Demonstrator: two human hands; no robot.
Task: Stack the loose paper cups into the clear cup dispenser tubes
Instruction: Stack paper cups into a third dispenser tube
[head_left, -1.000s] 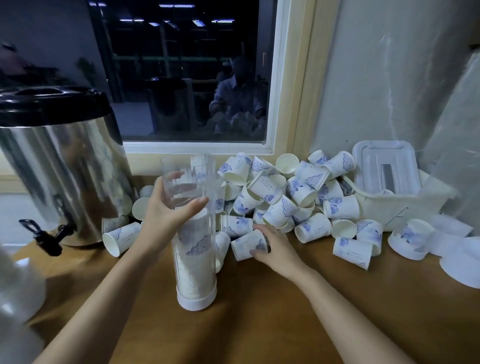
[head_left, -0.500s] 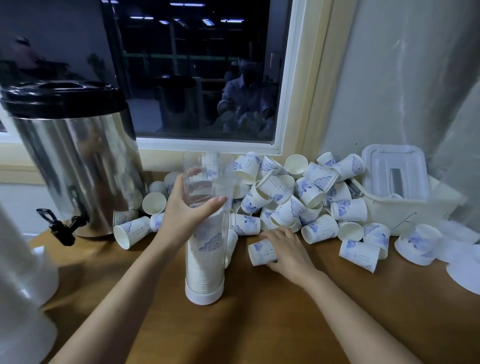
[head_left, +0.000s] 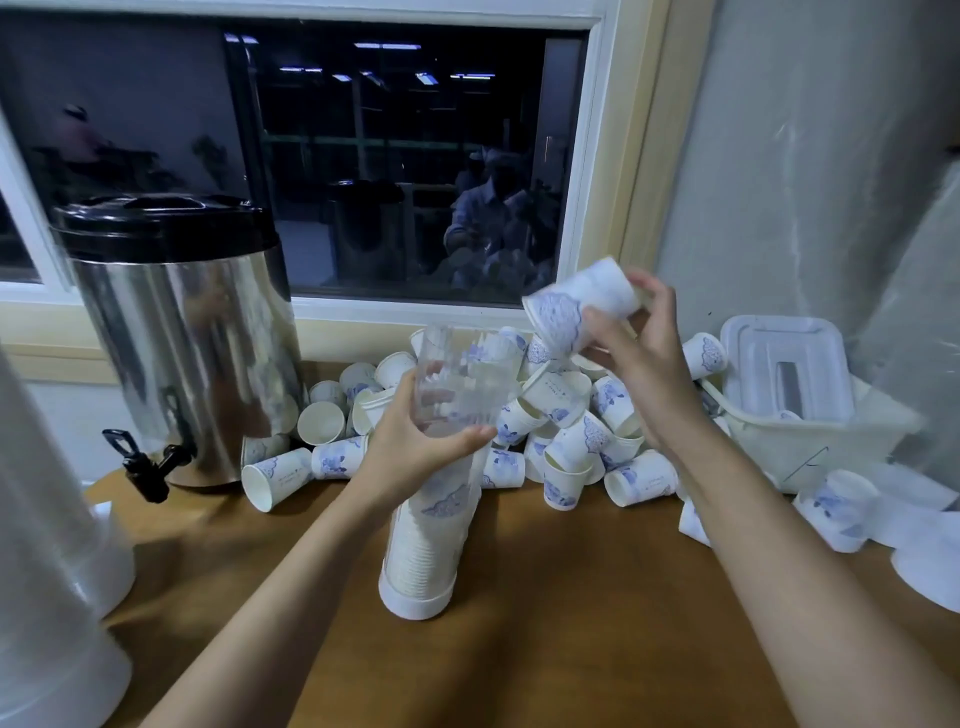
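Observation:
A clear dispenser tube (head_left: 441, 478) with a white base stands on the wooden table, tilted a little, more than half filled with stacked cups. My left hand (head_left: 415, 447) grips the tube near its upper part. My right hand (head_left: 639, 364) holds one white paper cup with a blue print (head_left: 571, 306) in the air, above and to the right of the tube's open top, the cup's mouth pointing down-left. Behind the tube lies a heap of loose paper cups (head_left: 566, 415) against the wall.
A steel drinks urn (head_left: 182, 332) with a black lid and tap stands at the left. A white plastic basket (head_left: 810, 421) with a lid in it sits at the right, with more cups (head_left: 836, 509) beside it. Translucent white containers (head_left: 47, 545) fill the near left.
My right hand has lifted a cup from the table beside the heap up to above the tube's top. My left hand has kept its grip on the tube.

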